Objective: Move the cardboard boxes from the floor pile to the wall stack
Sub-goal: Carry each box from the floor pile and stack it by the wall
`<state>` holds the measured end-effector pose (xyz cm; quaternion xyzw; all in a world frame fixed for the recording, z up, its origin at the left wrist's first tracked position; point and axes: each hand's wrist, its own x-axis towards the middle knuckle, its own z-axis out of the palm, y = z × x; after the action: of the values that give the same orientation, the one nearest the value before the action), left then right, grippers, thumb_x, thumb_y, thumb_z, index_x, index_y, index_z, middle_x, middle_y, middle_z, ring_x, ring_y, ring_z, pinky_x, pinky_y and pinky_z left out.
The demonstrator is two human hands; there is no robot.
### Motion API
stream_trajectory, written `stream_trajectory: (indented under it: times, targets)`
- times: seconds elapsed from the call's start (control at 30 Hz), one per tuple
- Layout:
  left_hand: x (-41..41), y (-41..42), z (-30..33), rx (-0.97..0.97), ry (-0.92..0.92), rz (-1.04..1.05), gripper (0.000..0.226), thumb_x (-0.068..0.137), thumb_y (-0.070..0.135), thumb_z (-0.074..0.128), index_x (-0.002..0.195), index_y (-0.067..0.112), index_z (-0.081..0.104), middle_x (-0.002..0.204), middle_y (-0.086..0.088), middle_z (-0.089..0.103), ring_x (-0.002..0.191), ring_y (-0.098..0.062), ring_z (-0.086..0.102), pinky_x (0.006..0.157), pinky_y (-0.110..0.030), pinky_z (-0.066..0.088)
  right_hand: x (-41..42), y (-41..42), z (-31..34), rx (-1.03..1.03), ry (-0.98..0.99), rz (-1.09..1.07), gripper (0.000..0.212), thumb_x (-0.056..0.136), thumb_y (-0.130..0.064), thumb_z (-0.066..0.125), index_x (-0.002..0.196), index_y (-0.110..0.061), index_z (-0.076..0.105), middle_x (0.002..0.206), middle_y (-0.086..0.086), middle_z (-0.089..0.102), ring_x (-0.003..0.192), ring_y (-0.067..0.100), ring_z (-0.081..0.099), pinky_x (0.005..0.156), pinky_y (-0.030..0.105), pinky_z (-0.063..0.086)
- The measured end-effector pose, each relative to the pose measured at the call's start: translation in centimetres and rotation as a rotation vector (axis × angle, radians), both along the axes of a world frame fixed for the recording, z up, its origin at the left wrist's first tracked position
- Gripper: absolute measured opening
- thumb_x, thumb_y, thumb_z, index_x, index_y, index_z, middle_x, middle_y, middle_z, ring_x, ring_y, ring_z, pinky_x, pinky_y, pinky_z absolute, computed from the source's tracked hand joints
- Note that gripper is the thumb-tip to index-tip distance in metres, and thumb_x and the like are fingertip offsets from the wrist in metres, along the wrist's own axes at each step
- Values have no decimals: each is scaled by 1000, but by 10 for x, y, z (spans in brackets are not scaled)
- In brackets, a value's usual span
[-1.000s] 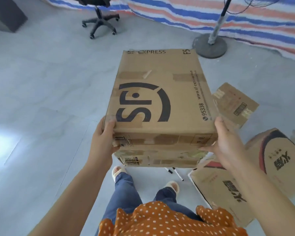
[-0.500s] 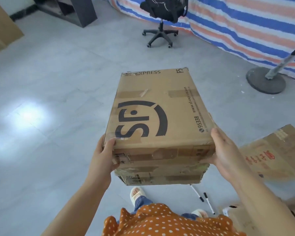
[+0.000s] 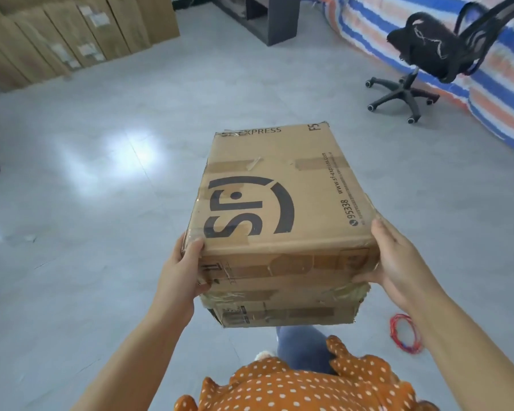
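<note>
Boxes held at chest height, wall stack ahead on the left

You carry two cardboard boxes, one on top of the other, out in front of your body and clear of the floor. The upper box point(image 3: 279, 197) shows its printed top with the big black logo and strips of brown tape; the lower box point(image 3: 282, 307) peeps out beneath it, its near face taped and a little torn at the right corner.

Your left hand point(image 3: 181, 268) clasps the near left corner of the upper box, thumb curled over the top edge and fingers wrapped round the side. Your right hand point(image 3: 398, 262) presses against the near right corner, fingers lying along the side and the thumb reaching under toward the seam between the two boxes.

Tall cardboard cartons point(image 3: 72, 34) stand upright in a row at the upper left, well apart from your load. A dark shelf unit point(image 3: 267, 16) sits beyond them at the top. A black office chair point(image 3: 422, 60) stands at the upper right before a striped tarpaulin point(image 3: 487, 84). A loop of red cord point(image 3: 405, 333) lies on the grey tiled floor point(image 3: 101, 203) just beside your right forearm.
</note>
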<state>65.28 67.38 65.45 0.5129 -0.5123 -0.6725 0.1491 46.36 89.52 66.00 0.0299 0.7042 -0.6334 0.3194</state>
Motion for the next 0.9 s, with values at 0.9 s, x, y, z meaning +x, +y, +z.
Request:
stream_trajectory:
  times: [0.9]
  targets:
    - [-221,-418,0,-55,47,385,30,97,30,47,125,33,57,110,6,61,91,-6,57,67,-35,54,-287,-499,15,8,97,386,35,104,-40,30,126,-37,58,112,-11,70,100,20,67,77,63,54]
